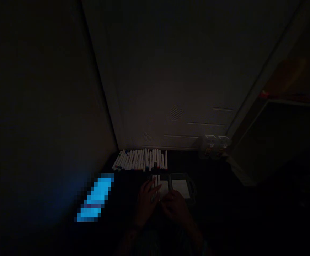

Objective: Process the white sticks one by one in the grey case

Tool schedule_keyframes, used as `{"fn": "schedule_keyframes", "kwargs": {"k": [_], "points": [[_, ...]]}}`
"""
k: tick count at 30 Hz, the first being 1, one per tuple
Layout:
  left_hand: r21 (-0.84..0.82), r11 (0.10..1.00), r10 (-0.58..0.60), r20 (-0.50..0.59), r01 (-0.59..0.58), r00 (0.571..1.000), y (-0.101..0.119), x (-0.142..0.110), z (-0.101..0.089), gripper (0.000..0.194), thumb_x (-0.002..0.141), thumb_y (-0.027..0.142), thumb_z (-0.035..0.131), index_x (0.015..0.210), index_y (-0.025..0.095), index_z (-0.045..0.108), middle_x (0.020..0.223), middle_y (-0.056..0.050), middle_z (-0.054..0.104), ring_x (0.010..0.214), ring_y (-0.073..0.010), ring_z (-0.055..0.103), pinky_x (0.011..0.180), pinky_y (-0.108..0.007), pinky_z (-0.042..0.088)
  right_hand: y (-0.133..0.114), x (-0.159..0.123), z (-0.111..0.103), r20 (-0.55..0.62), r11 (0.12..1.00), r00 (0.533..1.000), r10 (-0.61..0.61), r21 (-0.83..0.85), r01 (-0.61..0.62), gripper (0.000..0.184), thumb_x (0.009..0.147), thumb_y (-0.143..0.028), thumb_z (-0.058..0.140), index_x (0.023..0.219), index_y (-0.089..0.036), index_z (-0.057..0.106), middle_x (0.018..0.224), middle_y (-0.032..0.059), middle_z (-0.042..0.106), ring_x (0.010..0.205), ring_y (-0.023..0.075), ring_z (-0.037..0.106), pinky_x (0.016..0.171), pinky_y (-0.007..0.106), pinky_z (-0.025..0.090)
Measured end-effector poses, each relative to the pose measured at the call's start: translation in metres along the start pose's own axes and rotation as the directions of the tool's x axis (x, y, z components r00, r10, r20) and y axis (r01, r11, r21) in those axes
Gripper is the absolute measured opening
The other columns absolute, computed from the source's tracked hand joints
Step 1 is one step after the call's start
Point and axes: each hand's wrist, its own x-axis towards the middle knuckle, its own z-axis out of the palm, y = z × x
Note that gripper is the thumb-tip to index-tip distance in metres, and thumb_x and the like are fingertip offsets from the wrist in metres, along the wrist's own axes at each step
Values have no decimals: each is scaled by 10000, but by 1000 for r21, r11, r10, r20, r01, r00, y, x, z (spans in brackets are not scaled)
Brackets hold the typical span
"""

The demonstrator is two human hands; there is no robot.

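Observation:
In the dim head view, a clear plastic case [192, 188] lies opened flat near the lower middle. White markers [155, 181] stand side by side in its left half, and a white sheet [180, 188] lies in the right half. My left hand [147, 193] rests over those markers with its fingers stretched out and apart. Close by, at the near edge of the case, my right hand [175, 204] has its fingers curled together. Whatever those fingers may hold is hidden in the dark.
Behind the case, a row of loose white markers [140, 160] with coloured ends lies along the wall. Two clear containers [215, 146] stand at the back right. A lit, pixelated screen [96, 197] glows on the left. A pale panel [171, 89] rises behind the dark tabletop.

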Motion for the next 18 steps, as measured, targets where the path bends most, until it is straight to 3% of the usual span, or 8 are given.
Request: {"fn": "schedule_keyframes", "kwargs": {"k": [9, 18], "points": [[-8, 1000, -18, -58, 17, 998, -7, 1, 4, 338, 755, 274, 547, 1085, 344, 566, 1298, 33, 431, 1197, -231, 338, 968, -454, 363, 1, 0, 1, 16, 1000, 1000, 4, -8, -4, 160, 816, -220, 507, 777, -244, 660, 811, -1, 640, 851, 148, 502, 768, 314, 358], [-42, 998, -47, -27, 46, 999, -2, 1, -1, 339, 767, 274, 534, 1100, 333, 550, 1259, 33, 469, 1193, -211, 340, 972, -437, 363, -1, -1, -3, 28, 998, 999, 31, -57, -29, 152, 812, -243, 515, 765, -246, 659, 746, 13, 600, 815, 146, 490, 743, 296, 361]]}}
